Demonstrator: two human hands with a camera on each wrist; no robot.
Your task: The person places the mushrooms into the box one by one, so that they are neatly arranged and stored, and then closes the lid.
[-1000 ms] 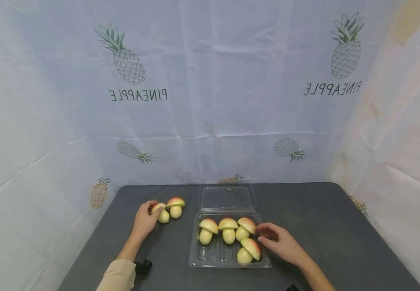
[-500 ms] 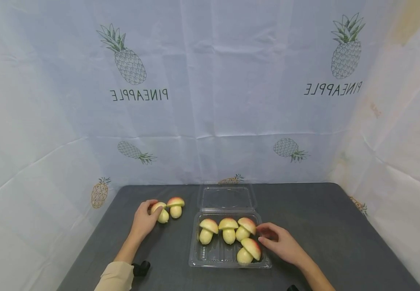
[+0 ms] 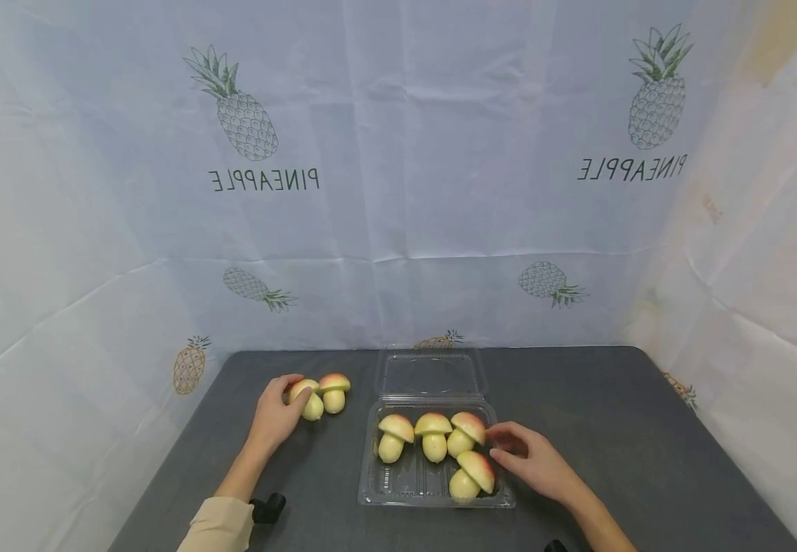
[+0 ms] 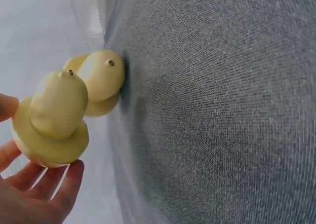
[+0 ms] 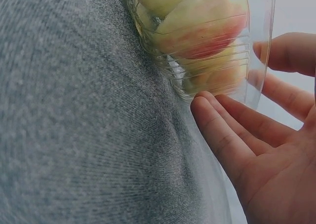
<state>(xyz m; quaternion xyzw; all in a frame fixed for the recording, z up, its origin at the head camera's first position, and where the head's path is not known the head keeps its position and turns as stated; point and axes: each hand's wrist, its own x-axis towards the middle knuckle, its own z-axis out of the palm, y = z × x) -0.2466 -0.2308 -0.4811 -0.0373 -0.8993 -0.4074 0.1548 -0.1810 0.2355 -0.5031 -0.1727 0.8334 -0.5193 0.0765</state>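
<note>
Thumb and fingers of my left hand (image 3: 277,414) grip the cap of a pale yellow mushroom-shaped piece (image 4: 59,105), its stem end turned to the wrist camera. A second mushroom-shaped piece (image 3: 334,395), with a red-tinged cap, lies on the table right beside it. In the middle stands a clear plastic clamshell box (image 3: 398,498), its lid (image 3: 429,374) folded back. Several such mushrooms (image 3: 433,437) lie inside, three in a back row and one at the front right. My right hand (image 3: 532,464) rests with its fingertips at the box's right wall, fingers fairly straight, thumb near the rim.
The dark cloth-covered table (image 3: 577,399) reaches back to a white curtain (image 3: 398,192) with pineapple prints. Curtain panels also flank both sides. A black wrist mount (image 3: 269,509) sits at the left wrist.
The mushroom-shaped piece in my left hand has shifted slightly up and to the right. My right hand, the box and the mushrooms in it stay put.
</note>
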